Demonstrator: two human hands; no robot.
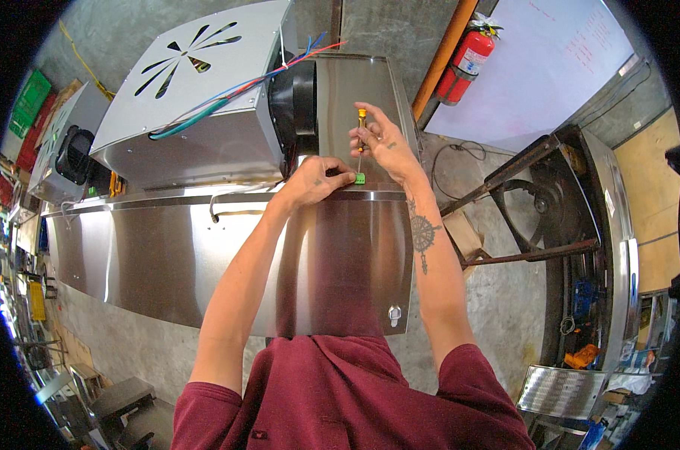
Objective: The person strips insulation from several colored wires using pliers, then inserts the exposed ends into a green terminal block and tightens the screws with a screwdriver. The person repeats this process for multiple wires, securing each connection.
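Observation:
My right hand (385,144) grips a small screwdriver (362,120) with a yellow, see-through handle, held upright between thumb and fingers. Its thin shaft points down at a small green terminal block (360,178) near the front edge of a stainless steel top (351,97). From the left, my left hand (317,180) pinches the block with its fingertips. Whether the screwdriver's tip sits inside the block is too small to tell.
A grey metal housing (197,90) with slotted vents stands at left, with red, blue and green wires (242,88) along it. Beside it is a black round duct (304,97). A fire extinguisher (467,64) hangs behind; a dark metal frame (535,195) stands right.

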